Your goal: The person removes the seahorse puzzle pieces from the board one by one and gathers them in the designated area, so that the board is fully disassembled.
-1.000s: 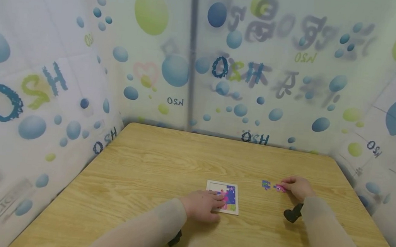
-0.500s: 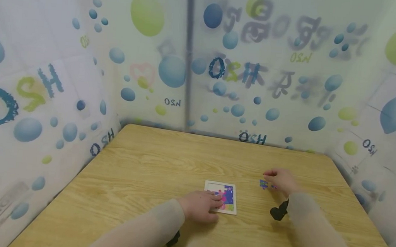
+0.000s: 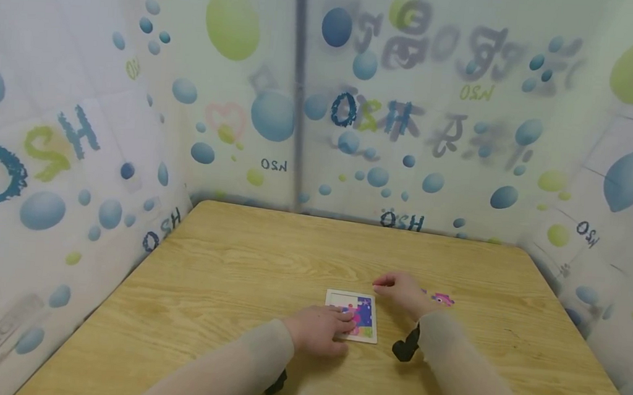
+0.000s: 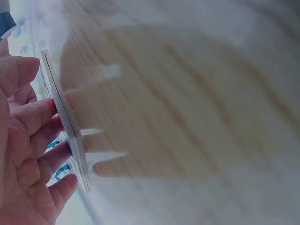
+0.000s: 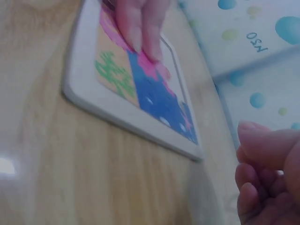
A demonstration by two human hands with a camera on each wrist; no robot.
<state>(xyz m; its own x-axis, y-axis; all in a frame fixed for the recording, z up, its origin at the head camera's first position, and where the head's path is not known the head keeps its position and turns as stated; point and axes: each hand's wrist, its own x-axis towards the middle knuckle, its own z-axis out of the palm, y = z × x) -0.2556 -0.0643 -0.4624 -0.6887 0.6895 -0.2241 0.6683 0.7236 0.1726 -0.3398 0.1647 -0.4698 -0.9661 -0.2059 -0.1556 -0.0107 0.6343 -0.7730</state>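
Note:
A white-framed jigsaw puzzle [image 3: 365,313] lies on the table, its picture blue, pink, green and tan, with a pale patch at the upper left. My left hand [image 3: 320,329] rests on its left half, fingers spread and fairly straight; in the left wrist view its fingertips [image 4: 58,152] meet the board, seen edge-on. Just beyond the board's upper right corner is my right hand [image 3: 404,292]. Its thumb [image 5: 265,143] meets the curled fingers, and no piece shows between them. To its right lies a pink jigsaw piece [image 3: 442,299]; a blue piece [image 3: 424,291] is mostly hidden behind the hand.
The wood-grain table [image 3: 256,248] runs back to a patterned curtain [image 3: 233,123] with bubbles and lettering, which also hangs along both sides. A dark wrist camera mount [image 3: 406,347] sits under the right wrist, and another [image 3: 276,385] under the left.
My right hand has moved left from the pink piece, past the blue one, to the puzzle's upper right corner. Both loose pieces stay on the table. The left hand keeps its place on the board.

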